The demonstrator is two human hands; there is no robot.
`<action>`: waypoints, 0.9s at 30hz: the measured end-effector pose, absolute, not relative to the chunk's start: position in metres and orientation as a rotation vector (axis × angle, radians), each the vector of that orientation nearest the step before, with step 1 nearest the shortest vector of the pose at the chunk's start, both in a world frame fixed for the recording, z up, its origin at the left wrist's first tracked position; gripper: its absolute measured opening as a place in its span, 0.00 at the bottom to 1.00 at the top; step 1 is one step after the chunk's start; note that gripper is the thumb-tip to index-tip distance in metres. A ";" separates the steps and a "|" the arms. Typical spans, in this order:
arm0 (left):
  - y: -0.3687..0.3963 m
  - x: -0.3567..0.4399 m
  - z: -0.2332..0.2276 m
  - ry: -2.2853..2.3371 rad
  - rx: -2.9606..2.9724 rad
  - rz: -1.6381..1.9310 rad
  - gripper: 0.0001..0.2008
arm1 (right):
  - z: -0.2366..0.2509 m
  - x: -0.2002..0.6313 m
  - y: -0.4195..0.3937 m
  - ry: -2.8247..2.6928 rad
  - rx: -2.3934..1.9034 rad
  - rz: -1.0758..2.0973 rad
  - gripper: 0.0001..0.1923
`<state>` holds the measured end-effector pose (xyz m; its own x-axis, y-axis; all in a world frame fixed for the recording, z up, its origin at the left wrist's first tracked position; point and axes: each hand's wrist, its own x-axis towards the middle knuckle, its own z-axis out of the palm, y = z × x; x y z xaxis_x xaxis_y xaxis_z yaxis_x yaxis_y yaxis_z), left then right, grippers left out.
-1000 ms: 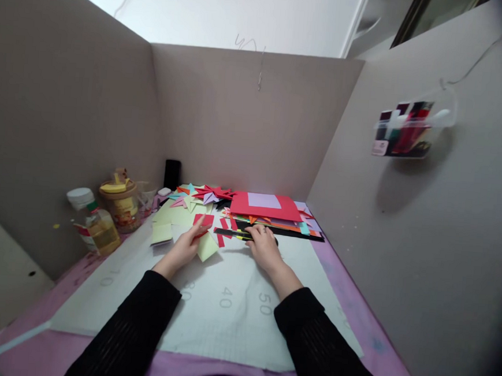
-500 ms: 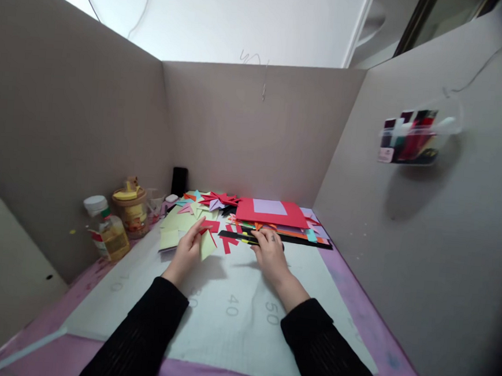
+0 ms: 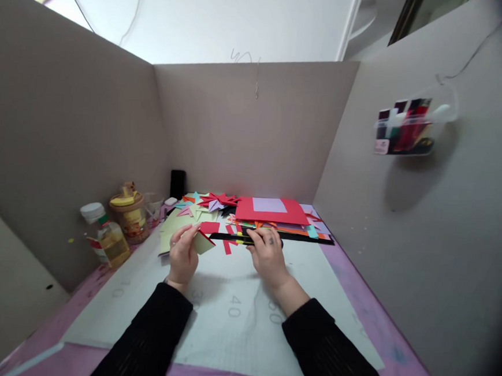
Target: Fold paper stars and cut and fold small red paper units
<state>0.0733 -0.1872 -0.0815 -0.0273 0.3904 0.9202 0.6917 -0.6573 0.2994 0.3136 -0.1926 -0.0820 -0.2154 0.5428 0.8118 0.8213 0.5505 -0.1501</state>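
Observation:
My left hand pinches a folded piece of pale green paper with a red edge showing. In my right hand is a utility knife with a long black blade and yellow parts. The blade points left, and its tip meets the paper's edge; whether it is inside the fold I cannot tell. Red paper strips lie on the white sheet just beyond the knife. A red paper piece lies behind the folded paper.
Folded paper stars and a red sheet on a paper stack are at the back. On the left stand a bottle of yellowish liquid and a brown tub. Grey panels enclose the table.
My left hand has turned, tilting the folded paper. The knife has moved slightly left, bringing its blade tip to the paper's edge. The view has shifted a little.

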 end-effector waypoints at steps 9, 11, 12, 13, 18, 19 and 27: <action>-0.183 0.078 -0.079 -1.564 -2.029 -2.348 0.10 | -0.081 0.313 -0.194 -1.771 -1.050 -0.447 0.17; -0.180 0.078 -0.078 -1.605 -2.125 -2.524 0.07 | -0.081 0.312 -0.195 -1.783 -1.021 -0.458 0.18; -0.180 0.078 -0.078 -1.596 -2.157 -2.585 0.07 | -0.081 0.311 -0.195 -1.788 -1.010 -0.466 0.18; -0.180 0.078 -0.077 -1.586 -2.177 -2.613 0.06 | -0.081 0.311 -0.196 -1.793 -0.998 -0.475 0.18; -0.186 0.079 -0.074 -1.602 -2.149 -2.441 0.07 | -0.076 0.307 -0.203 -1.805 -0.957 -0.515 0.17; -0.186 0.079 -0.074 -1.595 -2.116 -2.398 0.07 | -0.075 0.307 -0.205 -1.809 -0.951 -0.521 0.17; -0.186 0.075 -0.077 -1.381 -1.910 -2.157 0.09 | -0.071 0.300 -0.214 -1.916 -0.895 -0.547 0.15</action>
<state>0.0755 -0.1857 -0.0767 -0.2840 0.5528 0.7834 0.4806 -0.6250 0.6152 0.2996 -0.2141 -0.0712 -0.3113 0.3615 0.8789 0.7708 0.6369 0.0111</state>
